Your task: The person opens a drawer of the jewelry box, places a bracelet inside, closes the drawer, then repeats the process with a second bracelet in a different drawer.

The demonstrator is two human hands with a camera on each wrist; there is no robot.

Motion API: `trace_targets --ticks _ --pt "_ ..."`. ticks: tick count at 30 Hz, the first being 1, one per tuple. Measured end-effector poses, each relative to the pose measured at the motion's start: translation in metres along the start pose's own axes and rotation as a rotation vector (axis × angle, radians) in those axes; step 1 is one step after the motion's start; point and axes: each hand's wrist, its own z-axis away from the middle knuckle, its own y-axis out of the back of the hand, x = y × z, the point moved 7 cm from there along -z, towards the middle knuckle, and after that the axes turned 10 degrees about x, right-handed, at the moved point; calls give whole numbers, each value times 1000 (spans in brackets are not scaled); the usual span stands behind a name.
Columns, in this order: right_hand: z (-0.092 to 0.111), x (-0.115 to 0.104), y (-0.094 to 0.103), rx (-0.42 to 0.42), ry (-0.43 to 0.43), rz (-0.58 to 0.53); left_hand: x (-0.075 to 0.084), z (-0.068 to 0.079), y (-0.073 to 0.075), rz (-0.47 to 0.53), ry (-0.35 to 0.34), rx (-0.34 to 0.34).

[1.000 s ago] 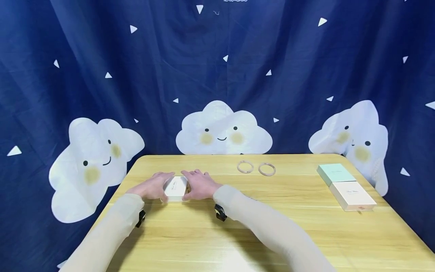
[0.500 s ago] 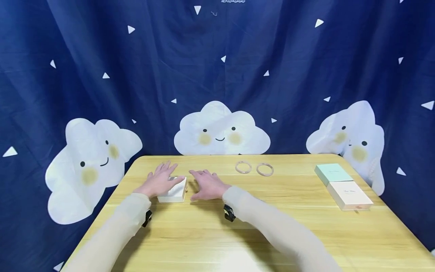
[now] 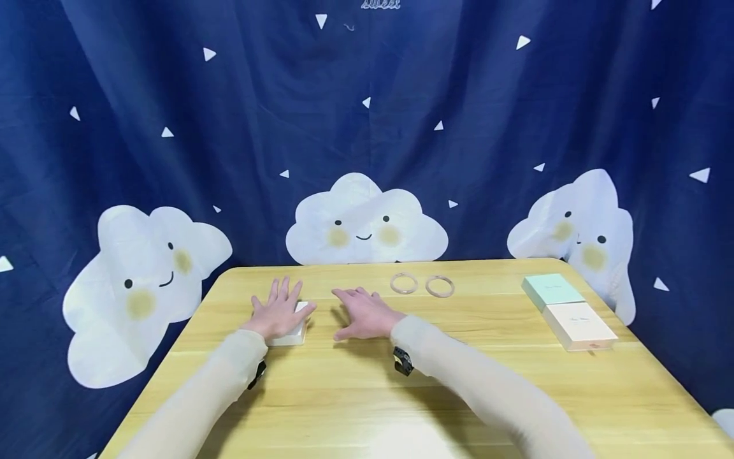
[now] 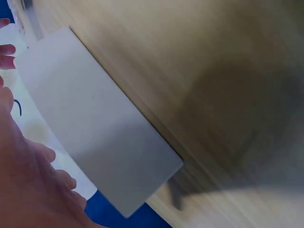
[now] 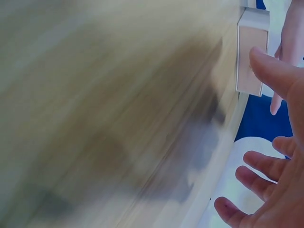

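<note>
A small white box [image 3: 294, 336] lies on the left part of the table, mostly covered by my left hand [image 3: 279, 315] in the head view. That hand is spread flat over the box top with its fingers pointing away from me. The left wrist view shows the box's plain pale side [image 4: 95, 114] close by, with the curve of the hand beyond it. To the right of the box, my right hand [image 3: 368, 316] hovers above the wood, fingers extended and loosely spread, holding nothing. In the right wrist view its thumb overlaps the pinkish end of the box [image 5: 251, 57].
Two thin rings like bangles, one [image 3: 404, 284] left of the other [image 3: 439, 287], lie near the table's back edge. At the right, a mint-green box [image 3: 553, 290] sits behind a pale pink box [image 3: 579, 325]. A dark blue cloud-print curtain [image 3: 252, 127] hangs behind the table [image 3: 344, 395].
Both hands have let go of the white box's sides. My left hand has moved over its top and spread its fingers; my right hand has drawn away to the right.
</note>
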Motion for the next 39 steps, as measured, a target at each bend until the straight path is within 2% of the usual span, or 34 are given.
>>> trace_targets --ticks 12,23,29,35,39 --pt "23 13 4 -15 -9 24 0 2 -24 45 42 -87" --pt "34 31 17 11 -17 32 -9 -10 -43 57 50 -89" --pt "44 43 29 28 -12 39 -11 -9 -41 48 57 -109" --pt "55 54 50 24 -26 46 -12 -6 -34 49 76 -90" --pt "68 67 68 39 -35 65 -7 -6 -31 51 65 -76"
